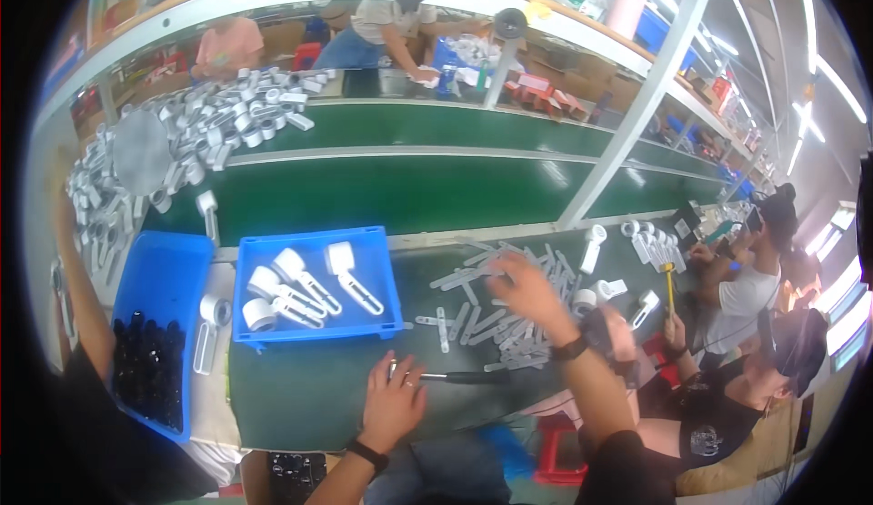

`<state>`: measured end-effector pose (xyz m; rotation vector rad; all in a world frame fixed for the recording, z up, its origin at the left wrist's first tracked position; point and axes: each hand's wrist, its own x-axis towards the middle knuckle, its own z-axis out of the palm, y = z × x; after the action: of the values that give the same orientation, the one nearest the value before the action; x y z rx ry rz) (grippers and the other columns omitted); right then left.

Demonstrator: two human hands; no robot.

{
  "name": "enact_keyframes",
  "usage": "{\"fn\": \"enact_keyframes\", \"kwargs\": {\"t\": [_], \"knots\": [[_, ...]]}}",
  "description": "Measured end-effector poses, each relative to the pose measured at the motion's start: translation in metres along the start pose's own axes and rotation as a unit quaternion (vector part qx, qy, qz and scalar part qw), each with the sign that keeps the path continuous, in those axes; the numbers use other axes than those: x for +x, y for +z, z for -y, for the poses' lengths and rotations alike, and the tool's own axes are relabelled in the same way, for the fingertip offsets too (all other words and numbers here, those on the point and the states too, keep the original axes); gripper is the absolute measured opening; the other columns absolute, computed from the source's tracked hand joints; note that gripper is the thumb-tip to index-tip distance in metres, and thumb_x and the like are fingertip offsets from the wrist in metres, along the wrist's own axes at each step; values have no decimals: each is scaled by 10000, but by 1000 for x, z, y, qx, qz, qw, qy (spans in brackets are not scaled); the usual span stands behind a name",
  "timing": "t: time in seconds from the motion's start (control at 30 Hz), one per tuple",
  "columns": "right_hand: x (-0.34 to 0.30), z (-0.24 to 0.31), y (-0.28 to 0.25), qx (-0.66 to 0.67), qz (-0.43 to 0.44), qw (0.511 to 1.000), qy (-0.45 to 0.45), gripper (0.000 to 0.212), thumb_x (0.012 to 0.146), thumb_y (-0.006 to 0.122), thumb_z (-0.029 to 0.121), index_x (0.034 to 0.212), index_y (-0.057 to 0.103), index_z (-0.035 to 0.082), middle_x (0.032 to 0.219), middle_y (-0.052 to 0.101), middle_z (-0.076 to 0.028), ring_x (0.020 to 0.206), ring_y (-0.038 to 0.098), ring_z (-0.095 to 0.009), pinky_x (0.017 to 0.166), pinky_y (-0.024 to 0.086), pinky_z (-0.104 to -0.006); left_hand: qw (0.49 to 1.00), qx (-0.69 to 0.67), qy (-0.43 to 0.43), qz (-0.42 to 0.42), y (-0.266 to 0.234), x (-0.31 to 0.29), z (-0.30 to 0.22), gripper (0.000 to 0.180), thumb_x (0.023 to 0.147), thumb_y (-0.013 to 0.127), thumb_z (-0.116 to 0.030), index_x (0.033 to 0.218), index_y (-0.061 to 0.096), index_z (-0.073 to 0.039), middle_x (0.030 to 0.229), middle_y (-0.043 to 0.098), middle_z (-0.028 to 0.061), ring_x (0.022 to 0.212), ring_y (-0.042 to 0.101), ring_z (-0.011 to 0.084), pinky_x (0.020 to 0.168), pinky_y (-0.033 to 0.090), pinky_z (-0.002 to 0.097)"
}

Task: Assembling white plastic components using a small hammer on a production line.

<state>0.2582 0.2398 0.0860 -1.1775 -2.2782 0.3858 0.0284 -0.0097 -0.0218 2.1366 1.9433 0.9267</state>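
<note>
My left hand [393, 405] is at the table's near edge, its fingers closed around the metal end of what looks like a small hammer [464, 378]. The tool's black handle points right along the table. My right hand [529, 294] reaches over a pile of translucent plastic strips [523, 341], fingers apart, with nothing visible in them. Left of the pile, a blue bin [314, 328] holds several white parts with round heads and slotted handles [350, 278]. Right of the pile lie more such white parts [591, 249].
A deeper blue crate [162, 264] with black parts stands at left beside another person's arm [84, 314]. White parts [218, 119] are heaped at the far left. Beyond runs a green conveyor [391, 191], with a slanted post [627, 123]. At right, a co-worker holds a yellow hammer [670, 291].
</note>
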Motion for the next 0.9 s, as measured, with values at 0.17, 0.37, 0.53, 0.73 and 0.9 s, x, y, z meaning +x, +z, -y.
{"fn": "enact_keyframes", "kwargs": {"t": [0.17, 0.37, 0.53, 0.73, 0.9], "knots": [[6, -162, -112, -115, 19, 966, 229, 379, 923, 707, 275, 1200, 774, 26, 1210, 729, -285, 1227, 672, -429, 1061, 539, -468, 999, 19, -18, 28, -3, 2, -5, 421, 943, 725, -255, 1334, 691, -103, 1487, 590, 135, 1475, 416, 445, 1209, 365, 604], [-6, -299, -187, -136, -5, 922, 364, 720, 881, 766, 351, 1453, 564, -38, 1397, 634, -324, 1369, 591, -427, 1136, 487, -469, 1000, 14, -11, 16, -2, 5, -4, 430, 894, 763, -215, 1305, 700, -108, 1450, 613, 149, 1447, 440, 476, 1179, 391, 602], [-47, -422, -201, -183, -47, 893, 408, 1149, 789, 878, 443, 1634, 289, -66, 1686, 202, -415, 1590, 236, -531, 1299, 292, -490, 999, 20, 30, 34, -12, 29, -25, 355, 1022, 692, -134, 1370, 652, -80, 1490, 597, 175, 1403, 486, 496, 1139, 417, 620], [-29, -467, -197, -228, -98, 887, 389, 1391, 690, 917, 638, 1677, 220, -51, 1690, 147, -436, 1613, 135, -540, 1317, 224, -498, 997, 53, 8, 62, -15, 26, -30, 372, 1053, 644, -174, 1412, 624, -76, 1512, 583, 186, 1413, 467, 504, 1151, 388, 635], [-42, -508, -229, -309, -67, 846, 430, 1423, 599, 948, 663, 1671, 288, -1, 1671, 217, -437, 1587, 179, -577, 1304, 233, -542, 993, 62, -22, 97, -14, 31, -35, 376, 1033, 641, -152, 1400, 622, -71, 1521, 570, 193, 1447, 438, 506, 1158, 376, 637]]}}
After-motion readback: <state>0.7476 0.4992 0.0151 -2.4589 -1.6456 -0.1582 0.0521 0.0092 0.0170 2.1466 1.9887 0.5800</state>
